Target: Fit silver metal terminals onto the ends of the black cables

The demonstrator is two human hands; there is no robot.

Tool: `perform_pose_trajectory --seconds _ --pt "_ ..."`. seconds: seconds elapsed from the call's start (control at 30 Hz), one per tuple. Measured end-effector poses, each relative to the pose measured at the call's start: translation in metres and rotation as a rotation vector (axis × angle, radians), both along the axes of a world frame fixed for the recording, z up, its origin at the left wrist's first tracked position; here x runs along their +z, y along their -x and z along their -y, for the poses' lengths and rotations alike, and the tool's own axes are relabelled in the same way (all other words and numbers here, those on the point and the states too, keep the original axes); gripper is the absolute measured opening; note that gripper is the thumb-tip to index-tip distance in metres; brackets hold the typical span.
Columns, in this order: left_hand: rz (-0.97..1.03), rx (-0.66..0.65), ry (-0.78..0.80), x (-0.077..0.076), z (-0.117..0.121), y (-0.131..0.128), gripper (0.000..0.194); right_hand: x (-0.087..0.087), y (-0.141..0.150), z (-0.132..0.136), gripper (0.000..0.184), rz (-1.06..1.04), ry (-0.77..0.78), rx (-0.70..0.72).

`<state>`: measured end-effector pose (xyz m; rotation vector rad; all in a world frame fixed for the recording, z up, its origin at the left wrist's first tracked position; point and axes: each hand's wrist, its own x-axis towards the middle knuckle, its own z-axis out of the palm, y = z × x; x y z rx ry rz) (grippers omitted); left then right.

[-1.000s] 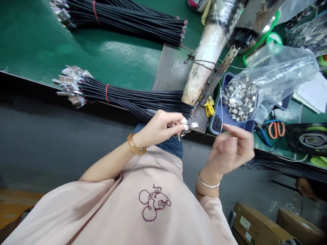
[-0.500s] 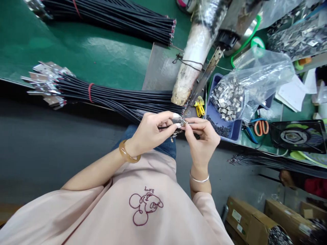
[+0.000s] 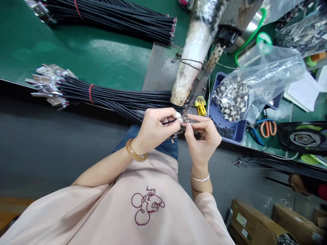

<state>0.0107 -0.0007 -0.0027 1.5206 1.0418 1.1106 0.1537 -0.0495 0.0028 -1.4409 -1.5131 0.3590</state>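
My left hand (image 3: 161, 126) is closed in a pinch around a black cable (image 3: 169, 122) close to its end. White coverings wrap the tips of its thumb and forefinger. Facing it, my right hand (image 3: 203, 132) pinches a small shiny metal piece (image 3: 186, 119) at the cable's end with thumb and fingertips. Its exact shape is too small to make out. Just beyond both hands lies a bundle of black cables (image 3: 122, 95), tied with a red band and fitted with flat metal plates (image 3: 51, 83) at the far left end.
A hot-air-gun-like nozzle with a white wrapped tube (image 3: 187, 61) angles down above my hands. On the right are a blue tray (image 3: 238, 134), a bag of metal connectors (image 3: 231, 98), a yellow cutter (image 3: 201, 106), pliers (image 3: 268, 128) and a fan (image 3: 304, 139). Another cable bundle (image 3: 114, 20) lies behind.
My right fingers have shifted a little, so more of the small metal piece shows between them. My left hand has tilted slightly. The view has moved a little.
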Motion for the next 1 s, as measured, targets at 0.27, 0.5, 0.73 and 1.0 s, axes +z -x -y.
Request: perform_pose_trajectory --seconds 0.27,0.5,0.73,1.0 --pt "0.046 0.065 -0.034 0.002 0.000 -0.003 0.010 0.004 -0.001 -0.005 0.012 0.063 -0.059 0.020" --pt "0.026 0.030 0.030 0.003 0.001 -0.001 0.011 0.004 -0.002 -0.001 0.013 0.186 -0.080 0.034" --pt "-0.013 0.001 0.032 0.000 0.002 -0.001 0.012 0.000 -0.002 0.001 0.014 0.201 -0.074 0.044" --pt "-0.059 -0.169 -0.020 -0.001 0.006 0.010 0.012 0.014 -0.009 0.022 0.009 0.109 0.058 0.004"
